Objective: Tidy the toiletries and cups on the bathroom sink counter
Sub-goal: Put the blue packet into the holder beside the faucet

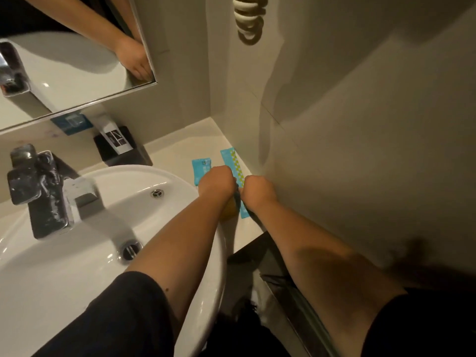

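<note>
My left hand and my right hand rest side by side on the white counter, right of the sink. Both have their fingers curled downward and hidden. A long blue packet with a green checked strip lies just beyond them by the wall. A blue strip shows below and between my wrists. A yellow item peeks out under my left wrist. A small blue sachet lies left of my left hand, partly covered by it. What my fingers touch is hidden.
A chrome tap stands at the sink's left. A black holder with a white packet sits at the back under the mirror. The wall closes the counter on the right; a dark ledge drops below its front edge.
</note>
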`<state>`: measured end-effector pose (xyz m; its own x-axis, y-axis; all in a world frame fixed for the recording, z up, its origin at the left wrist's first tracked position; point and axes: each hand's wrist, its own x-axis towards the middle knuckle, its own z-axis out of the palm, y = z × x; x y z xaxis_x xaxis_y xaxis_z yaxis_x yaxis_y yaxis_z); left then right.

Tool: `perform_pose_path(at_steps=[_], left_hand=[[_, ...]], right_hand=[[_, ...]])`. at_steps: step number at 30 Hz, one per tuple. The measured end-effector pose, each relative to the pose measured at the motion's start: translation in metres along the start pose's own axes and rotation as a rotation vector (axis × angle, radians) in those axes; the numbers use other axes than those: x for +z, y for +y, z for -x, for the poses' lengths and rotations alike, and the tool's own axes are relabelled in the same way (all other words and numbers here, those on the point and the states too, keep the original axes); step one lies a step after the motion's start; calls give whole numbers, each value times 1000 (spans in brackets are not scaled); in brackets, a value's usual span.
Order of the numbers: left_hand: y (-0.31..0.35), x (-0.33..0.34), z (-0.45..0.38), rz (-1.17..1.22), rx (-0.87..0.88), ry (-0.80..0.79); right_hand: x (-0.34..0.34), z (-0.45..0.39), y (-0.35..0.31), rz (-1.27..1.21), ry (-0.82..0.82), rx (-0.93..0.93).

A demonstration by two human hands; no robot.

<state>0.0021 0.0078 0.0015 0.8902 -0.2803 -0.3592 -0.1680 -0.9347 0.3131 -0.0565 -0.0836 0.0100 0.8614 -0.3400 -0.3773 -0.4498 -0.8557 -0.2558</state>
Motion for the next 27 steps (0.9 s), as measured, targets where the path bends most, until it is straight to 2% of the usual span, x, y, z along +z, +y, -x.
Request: perform_pose_path(at_steps=[12,27], left_hand=[[-3,16,-29,313,-246,-46],[-1,-35,-7,597,-189,51]], right_hand=[[5,-29,-6,-66,23,54],[-34,-15,-19,-174,139,30]])
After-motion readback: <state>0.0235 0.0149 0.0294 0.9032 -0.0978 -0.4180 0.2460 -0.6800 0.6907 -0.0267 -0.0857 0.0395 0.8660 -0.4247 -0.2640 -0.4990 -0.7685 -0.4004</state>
